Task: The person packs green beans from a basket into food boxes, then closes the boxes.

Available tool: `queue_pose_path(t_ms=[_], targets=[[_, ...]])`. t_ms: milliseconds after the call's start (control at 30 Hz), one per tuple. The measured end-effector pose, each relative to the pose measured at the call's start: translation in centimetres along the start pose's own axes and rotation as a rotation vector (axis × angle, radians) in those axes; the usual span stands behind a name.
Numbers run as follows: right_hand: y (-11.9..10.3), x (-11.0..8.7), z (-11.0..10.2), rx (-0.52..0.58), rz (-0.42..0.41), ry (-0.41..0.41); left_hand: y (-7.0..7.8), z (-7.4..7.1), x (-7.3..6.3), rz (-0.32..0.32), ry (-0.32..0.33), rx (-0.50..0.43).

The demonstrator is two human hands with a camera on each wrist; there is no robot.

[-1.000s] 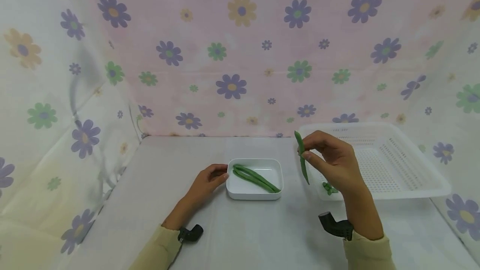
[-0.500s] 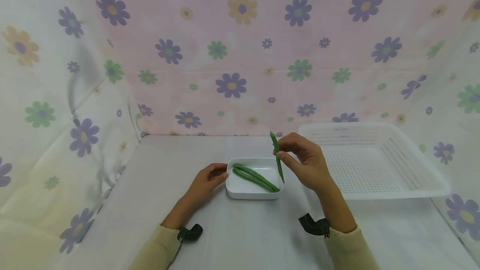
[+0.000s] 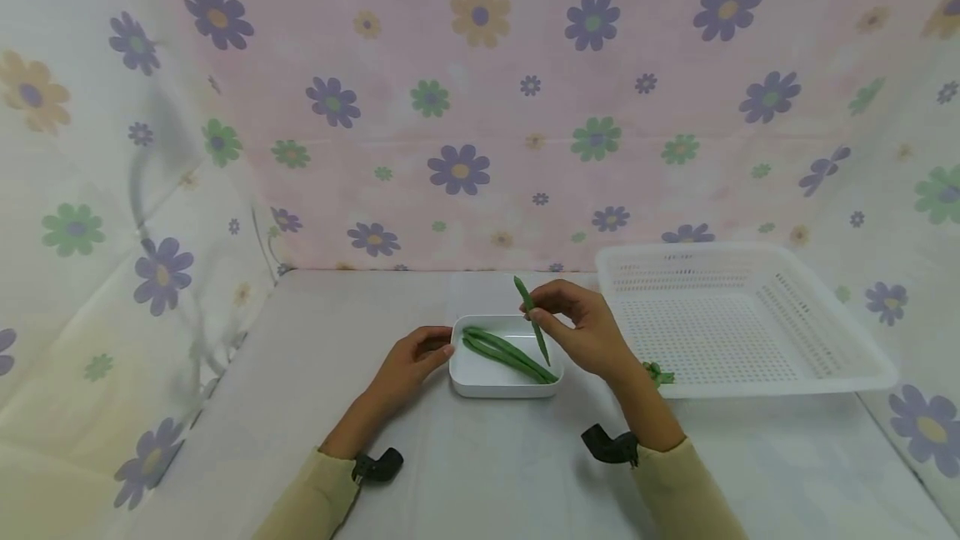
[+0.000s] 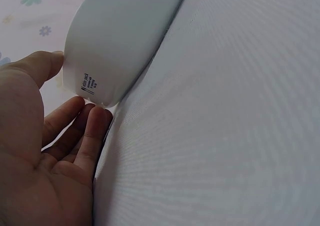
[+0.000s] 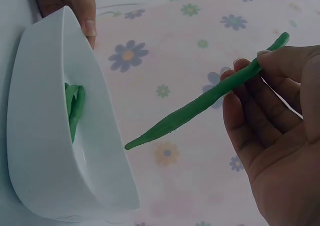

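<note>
My right hand [image 3: 588, 336] pinches a green bean [image 5: 190, 110] near its upper end, between thumb and fingertips. The bean slants down over the right side of a small white rectangular dish [image 3: 506, 392]. In the right wrist view its free tip comes close to the dish rim. More long green beans [image 3: 510, 352] lie side by side in the dish, running diagonally. At the dish's left end, my left hand [image 3: 411, 361] holds it, thumb at the rim and fingertips lower on the wall. The left wrist view shows small dark print on that wall.
A large white perforated basket [image 3: 832, 307] stands at the right, behind my right forearm. Small green pieces [image 3: 658, 372] lie at its near left corner. A flowered cloth [image 3: 480, 107] hangs behind the white-covered table [image 3: 337, 307].
My right hand has carried the bean left from beside the basket to above the dish, lowering slightly. The left hand stays at the dish.
</note>
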State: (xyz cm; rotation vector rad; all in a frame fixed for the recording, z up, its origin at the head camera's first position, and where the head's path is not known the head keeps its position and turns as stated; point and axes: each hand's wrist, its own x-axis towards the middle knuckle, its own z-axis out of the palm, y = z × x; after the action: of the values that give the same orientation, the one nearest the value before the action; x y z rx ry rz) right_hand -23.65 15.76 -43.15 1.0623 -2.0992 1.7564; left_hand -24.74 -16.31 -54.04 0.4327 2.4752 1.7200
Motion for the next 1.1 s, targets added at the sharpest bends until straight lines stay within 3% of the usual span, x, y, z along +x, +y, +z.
queue_pose_path(t_ms=[233, 533, 767, 1100], targets=[[0.8, 0.1, 0.7, -0.030, 0.079, -0.014, 0.4, 0.1, 0.0, -0.024, 0.012, 0.009], [2.1, 0.0, 1.4, -0.111, 0.173, -0.022, 3.2, 0.1, -0.7, -0.018, -0.001, -0.016], [2.9, -0.1, 1.7, -0.129, 0.204, -0.025, 0.3, 0.0, 0.3, -0.012, -0.007, -0.009], [4.0, -0.1, 2.1, -0.176, 0.217, -0.053, 0.4, 0.1, 0.4, -0.005, -0.004, 0.009]])
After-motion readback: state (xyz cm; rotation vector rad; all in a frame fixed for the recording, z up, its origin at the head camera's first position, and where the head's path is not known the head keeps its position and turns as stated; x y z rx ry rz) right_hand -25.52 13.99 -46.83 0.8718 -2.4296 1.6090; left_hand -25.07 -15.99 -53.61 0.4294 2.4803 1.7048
